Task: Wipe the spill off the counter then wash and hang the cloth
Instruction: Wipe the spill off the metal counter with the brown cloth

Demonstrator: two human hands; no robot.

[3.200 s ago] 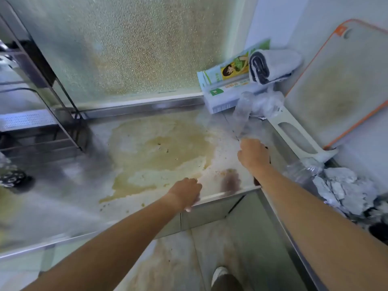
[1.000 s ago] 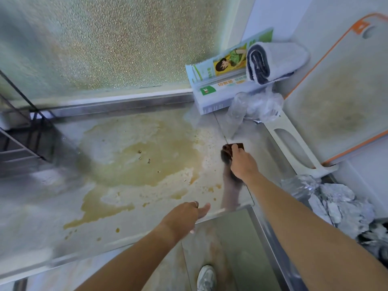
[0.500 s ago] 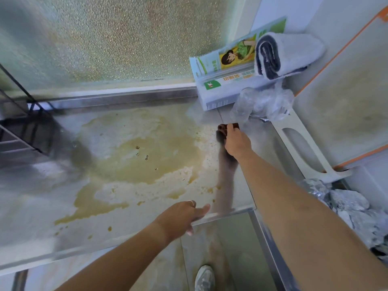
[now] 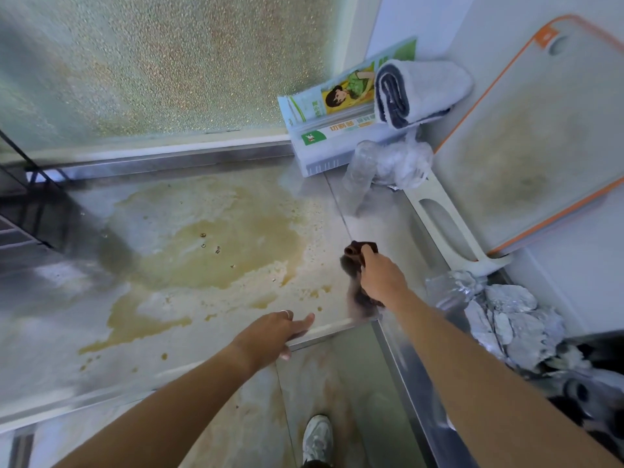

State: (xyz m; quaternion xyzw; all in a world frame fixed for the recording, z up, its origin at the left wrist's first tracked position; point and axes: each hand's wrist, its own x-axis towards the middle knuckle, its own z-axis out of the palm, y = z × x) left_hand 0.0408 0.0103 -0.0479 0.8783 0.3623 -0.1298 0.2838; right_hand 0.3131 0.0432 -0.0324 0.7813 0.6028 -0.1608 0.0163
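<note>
A wide yellowish-brown spill (image 4: 209, 251) covers the middle of the steel counter (image 4: 50, 332), with small drops toward the front edge. My right hand (image 4: 381, 276) grips a dark brown cloth (image 4: 358, 255) and presses it on the counter at the spill's right edge. Most of the cloth is hidden under the hand. My left hand (image 4: 275, 331) rests on the counter's front edge, fingers straight and thumb under the rim, holding nothing.
A box of wrap (image 4: 331, 130) with a rolled grey towel (image 4: 418, 89) on it stands at the back right, crumpled plastic (image 4: 388, 163) in front. An orange-rimmed cutting board (image 4: 533, 136) leans on the right wall. Crumpled foil (image 4: 506, 319) lies at right. A black rack (image 4: 27, 211) stands at left.
My right hand pushed the cloth away from the front edge toward the back of the counter, then drew it back a little. My left hand stayed on the front edge.
</note>
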